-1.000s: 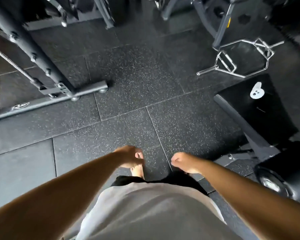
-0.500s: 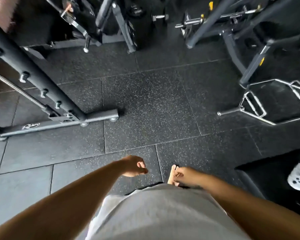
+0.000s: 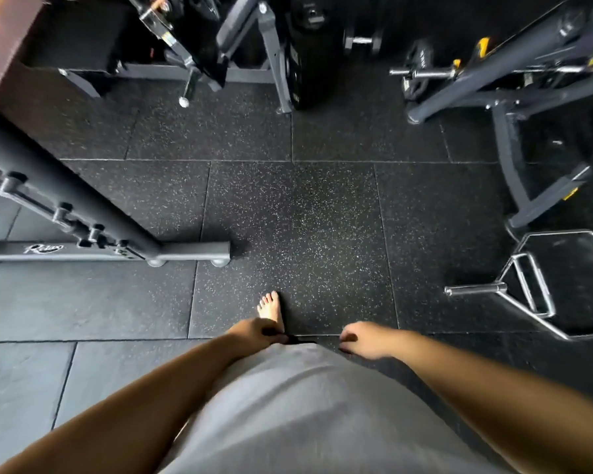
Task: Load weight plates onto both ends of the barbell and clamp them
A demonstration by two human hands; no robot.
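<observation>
Rubber gym floor (image 3: 298,234) rolling nearer the plate rack (image 3: 298,63): left hand (image 3: 254,331) and right hand (image 3: 365,338) loosely curled, empty (loading not begun).

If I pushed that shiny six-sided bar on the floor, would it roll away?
Probably not. The hex bar lies flat on the rubber floor, and its wide angular frame has no round edge to roll on. It looks like solid metal, so likely heavy and stiff. Its shiny sleeve might feel slippery, while the speckled mat would probably resist sliding.
</observation>
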